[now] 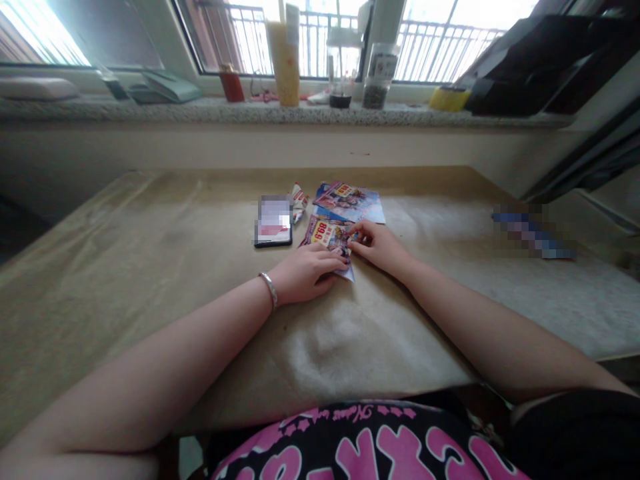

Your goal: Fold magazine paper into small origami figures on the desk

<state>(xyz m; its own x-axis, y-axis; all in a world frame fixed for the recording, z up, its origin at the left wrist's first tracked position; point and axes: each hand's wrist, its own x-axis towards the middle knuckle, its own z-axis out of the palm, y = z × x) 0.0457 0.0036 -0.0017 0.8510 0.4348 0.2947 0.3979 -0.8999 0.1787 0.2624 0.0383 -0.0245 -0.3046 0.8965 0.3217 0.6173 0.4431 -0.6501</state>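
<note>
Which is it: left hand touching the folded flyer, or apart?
Touching. Head view shows the left hand lying on the folded flyer, fingers covering its lower part.

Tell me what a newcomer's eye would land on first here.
Both hands meet mid-table on a bright leaflet: the left hand presses it down, the right hand pinches its edge. Just left of it lies a phone, with more leaflets behind on the brown-covered table.
</note>
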